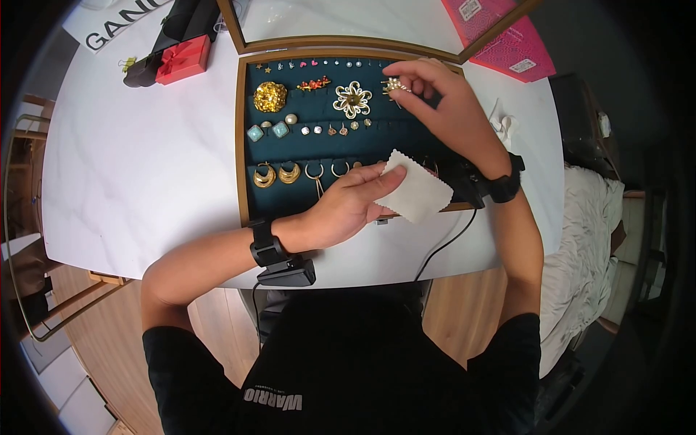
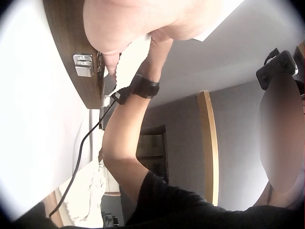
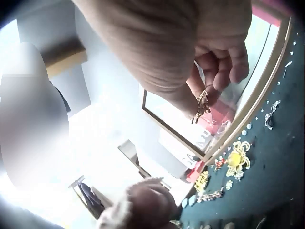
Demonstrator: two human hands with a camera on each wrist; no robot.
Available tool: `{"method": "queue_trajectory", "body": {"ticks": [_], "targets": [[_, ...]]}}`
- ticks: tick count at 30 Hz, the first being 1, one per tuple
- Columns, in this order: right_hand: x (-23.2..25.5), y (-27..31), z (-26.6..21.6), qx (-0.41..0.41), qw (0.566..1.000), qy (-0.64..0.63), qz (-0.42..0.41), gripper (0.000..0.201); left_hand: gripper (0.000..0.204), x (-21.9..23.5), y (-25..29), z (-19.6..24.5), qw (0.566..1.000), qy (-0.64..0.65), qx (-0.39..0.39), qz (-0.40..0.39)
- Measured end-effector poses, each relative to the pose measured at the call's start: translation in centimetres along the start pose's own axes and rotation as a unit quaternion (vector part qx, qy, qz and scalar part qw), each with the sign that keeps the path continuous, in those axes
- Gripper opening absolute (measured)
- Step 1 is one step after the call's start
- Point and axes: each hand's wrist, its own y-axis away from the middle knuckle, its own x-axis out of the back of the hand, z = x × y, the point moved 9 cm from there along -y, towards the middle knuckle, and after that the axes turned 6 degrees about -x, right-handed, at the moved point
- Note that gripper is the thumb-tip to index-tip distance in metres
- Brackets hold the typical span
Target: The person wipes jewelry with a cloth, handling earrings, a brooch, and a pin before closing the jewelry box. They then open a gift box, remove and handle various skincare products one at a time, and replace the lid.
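My left hand pinches a pale polishing cloth with zigzag edges between thumb and fingers, over the front of a wooden jewelry box. Between thumb and fingertips, my right hand pinches a small gold brooch set with pale stones, raised above the box's right half. Thin prongs stick out from its lower end in the right wrist view. To its left, a white and gold flower brooch lies on the dark green lining. Beside that are a red-orange floral piece and a round gold ornament.
Rows of earrings fill the box, including gold hoops and turquoise squares. Its framed lid stands raised at the back. A red gift box sits left, a pink packet right. A black cable crosses the table's front.
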Motion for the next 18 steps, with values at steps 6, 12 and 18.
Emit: {"method": "queue_trajectory", "body": {"ticks": [6, 12, 18], "targets": [[2.3, 3.0, 0.2, -0.028, 0.993, -0.114, -0.013, 0.015, 0.043, -0.2, 0.0, 0.3, 1.0, -0.002, -0.004, -0.004], [2.9, 6.8, 0.5, -0.066, 0.972, -0.225, -0.011, 0.015, 0.042, -0.4, -0.1, 0.4, 1.0, -0.008, 0.006, 0.008], [1.3, 8.6, -4.1, 0.154, 0.988, 0.01, -0.007, 0.022, 0.043, 0.7, 0.2, 0.1, 0.999, -0.003, 0.018, 0.052]]}}
